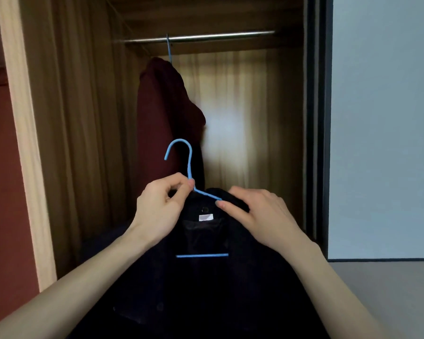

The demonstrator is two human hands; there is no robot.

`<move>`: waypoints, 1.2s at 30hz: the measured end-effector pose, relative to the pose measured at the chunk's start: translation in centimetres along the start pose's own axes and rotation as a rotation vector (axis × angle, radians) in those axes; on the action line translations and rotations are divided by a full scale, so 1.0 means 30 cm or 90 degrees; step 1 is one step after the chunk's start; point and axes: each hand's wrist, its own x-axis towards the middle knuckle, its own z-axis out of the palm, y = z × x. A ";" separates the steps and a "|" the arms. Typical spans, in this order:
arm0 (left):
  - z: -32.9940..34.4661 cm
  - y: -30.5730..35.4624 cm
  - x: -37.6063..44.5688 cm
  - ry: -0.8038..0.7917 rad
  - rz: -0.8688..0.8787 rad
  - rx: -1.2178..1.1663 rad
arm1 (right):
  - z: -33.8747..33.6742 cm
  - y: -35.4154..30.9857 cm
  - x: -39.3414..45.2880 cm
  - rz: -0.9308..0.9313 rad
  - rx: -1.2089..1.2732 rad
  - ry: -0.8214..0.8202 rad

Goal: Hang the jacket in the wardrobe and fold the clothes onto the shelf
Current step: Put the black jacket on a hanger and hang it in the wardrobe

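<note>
Left hand (157,206) pinches blue hanger (190,167) neck; right hand (257,216) grips black jacket (206,289) collar

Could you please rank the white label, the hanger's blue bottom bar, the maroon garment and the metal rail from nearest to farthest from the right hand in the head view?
From the right hand:
1. White label, just left of its fingertips, inside the dark jacket's collar.
2. Blue bottom bar, below the hand.
3. Maroon garment, hanging up and to the left.
4. Metal rail, at the top of the wardrobe.
</note>
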 end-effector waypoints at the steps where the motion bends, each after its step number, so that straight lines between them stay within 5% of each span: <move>1: 0.011 -0.011 0.011 0.008 -0.003 0.006 | 0.018 0.004 0.004 0.002 -0.019 0.018; 27: 0.368 0.027 0.202 -0.072 0.088 0.027 | -0.085 0.372 -0.091 -0.009 -0.041 0.142; 32: 0.447 0.046 0.277 -0.162 0.135 -0.089 | -0.147 0.415 -0.107 0.000 0.018 0.183; 36: 0.472 0.044 0.342 -0.212 0.033 -0.101 | -0.211 0.466 -0.099 0.009 0.004 0.198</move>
